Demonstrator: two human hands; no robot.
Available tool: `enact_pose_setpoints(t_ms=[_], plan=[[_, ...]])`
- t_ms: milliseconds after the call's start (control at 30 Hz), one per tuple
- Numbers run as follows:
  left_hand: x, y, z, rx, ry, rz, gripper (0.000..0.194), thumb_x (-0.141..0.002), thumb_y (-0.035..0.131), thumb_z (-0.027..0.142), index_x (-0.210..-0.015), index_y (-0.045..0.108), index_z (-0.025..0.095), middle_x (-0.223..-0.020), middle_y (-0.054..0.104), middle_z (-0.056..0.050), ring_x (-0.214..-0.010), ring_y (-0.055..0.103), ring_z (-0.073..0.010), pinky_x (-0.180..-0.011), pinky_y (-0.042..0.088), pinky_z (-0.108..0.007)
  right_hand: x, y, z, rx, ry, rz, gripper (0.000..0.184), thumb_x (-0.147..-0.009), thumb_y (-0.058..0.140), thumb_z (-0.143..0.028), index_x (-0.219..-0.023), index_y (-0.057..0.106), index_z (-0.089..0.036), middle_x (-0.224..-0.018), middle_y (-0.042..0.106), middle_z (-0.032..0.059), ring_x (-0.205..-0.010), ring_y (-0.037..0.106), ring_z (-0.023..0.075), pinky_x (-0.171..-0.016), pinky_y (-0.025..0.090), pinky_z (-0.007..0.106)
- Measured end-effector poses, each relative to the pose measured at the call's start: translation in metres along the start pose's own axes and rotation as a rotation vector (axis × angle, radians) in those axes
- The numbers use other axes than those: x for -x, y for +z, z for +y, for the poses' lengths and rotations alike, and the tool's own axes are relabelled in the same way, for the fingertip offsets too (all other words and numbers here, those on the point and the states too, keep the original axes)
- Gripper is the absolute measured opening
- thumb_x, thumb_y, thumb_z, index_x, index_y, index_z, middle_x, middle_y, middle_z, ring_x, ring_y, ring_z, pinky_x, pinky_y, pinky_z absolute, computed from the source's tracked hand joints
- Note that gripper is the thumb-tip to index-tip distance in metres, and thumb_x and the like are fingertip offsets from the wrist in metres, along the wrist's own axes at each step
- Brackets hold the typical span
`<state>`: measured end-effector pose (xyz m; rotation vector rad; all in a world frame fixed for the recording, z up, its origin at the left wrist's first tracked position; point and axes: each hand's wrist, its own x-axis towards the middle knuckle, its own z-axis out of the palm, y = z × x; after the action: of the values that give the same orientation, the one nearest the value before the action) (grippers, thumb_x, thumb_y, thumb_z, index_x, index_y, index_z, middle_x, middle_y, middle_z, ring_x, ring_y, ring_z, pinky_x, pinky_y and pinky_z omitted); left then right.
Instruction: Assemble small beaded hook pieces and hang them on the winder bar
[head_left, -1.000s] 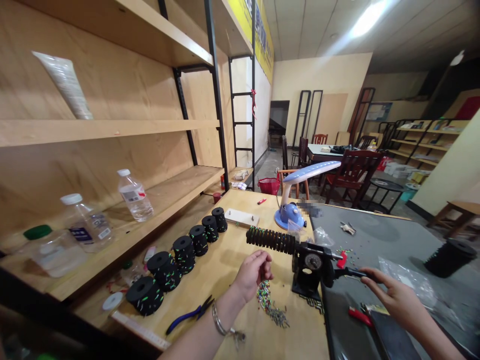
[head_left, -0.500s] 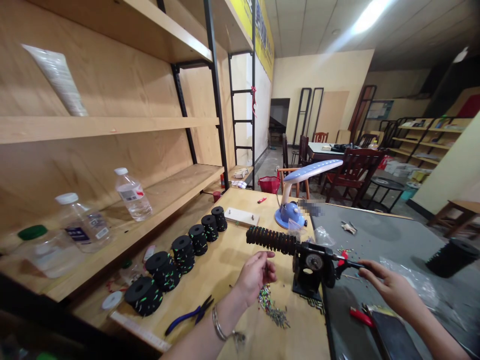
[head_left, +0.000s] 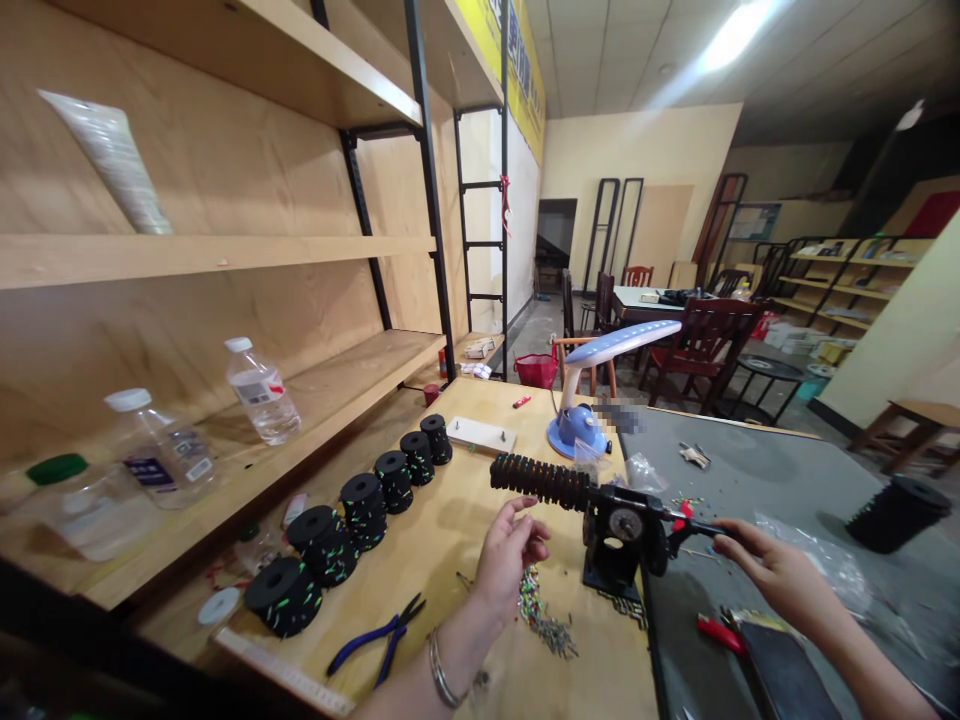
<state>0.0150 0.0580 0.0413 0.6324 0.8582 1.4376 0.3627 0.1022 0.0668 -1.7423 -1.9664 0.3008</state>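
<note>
My right hand is closed around the crank handle of a small black winding machine. A ridged black foam roll, wound in rings with small coloured specks, is mounted level on its shaft and points left. My left hand is just below the roll, fingers loosely curled and apart, the index fingertip close to its underside. Whether that finger touches it I cannot tell. Nothing shows in the left fingers. Small multicoloured pieces and thin metal pins lie in a heap below the left hand.
Several black foam spools stand in a row to the left. Blue-handled pliers lie nearer me. A white board with pegs and a blue lamp stand behind. Another black roll and a red-handled tool are right.
My left hand has shifted slightly, its index finger now reaching up nearer the roll. My right hand stays on the crank handle. The view has moved a little.
</note>
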Motion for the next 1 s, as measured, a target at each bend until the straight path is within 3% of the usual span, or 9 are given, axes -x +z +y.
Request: enact_pose_setpoints(t_ms=[500,700,867,1000], plan=[[-0.006,0.001,-0.004,-0.14,0.108,0.006,0.038,-0.075,0.068,0.045,-0.098,0.055,0.017,-0.068,0.064,-0.001,-0.053,0.054,-0.0104,-0.055,0.04,-0.024,-0.011,0.006,0.005,-0.059,0.019,-0.008,0.037,-0.078,0.051,-0.053,-0.094,0.069,-0.026,-0.077,0.08,0.0038,-0.075,0.074,0.0282,-0.064,0.054,0.031],[-0.004,0.0,-0.007,-0.098,0.023,0.003,0.042,-0.071,0.071,0.05,-0.093,0.053,0.018,-0.07,0.063,0.001,-0.051,0.053,-0.009,-0.053,0.041,-0.023,-0.009,0.006,0.003,-0.085,0.012,0.003,0.033,-0.078,0.053,-0.052,-0.092,0.07,-0.027,-0.076,0.08,0.0027,-0.073,0.075,0.0273,-0.061,0.055,0.029],[-0.002,-0.004,-0.013,-0.133,-0.076,0.046,0.051,-0.066,0.073,0.054,-0.096,0.052,0.019,-0.067,0.061,0.001,-0.049,0.052,-0.0089,-0.04,0.024,-0.017,-0.009,0.005,0.001,-0.084,0.025,0.006,0.034,-0.077,0.053,-0.052,-0.092,0.069,-0.027,-0.075,0.08,0.0027,-0.074,0.075,0.0276,-0.061,0.055,0.029],[0.001,-0.009,-0.022,-0.134,-0.134,0.061,0.049,-0.064,0.074,0.055,-0.088,0.052,0.018,-0.062,0.059,0.002,-0.044,0.047,-0.0068,-0.041,0.015,-0.017,-0.009,0.006,0.002,-0.084,-0.006,0.005,0.034,-0.079,0.052,-0.052,-0.093,0.07,-0.027,-0.075,0.08,0.0024,-0.072,0.075,0.0269,-0.06,0.054,0.028]])
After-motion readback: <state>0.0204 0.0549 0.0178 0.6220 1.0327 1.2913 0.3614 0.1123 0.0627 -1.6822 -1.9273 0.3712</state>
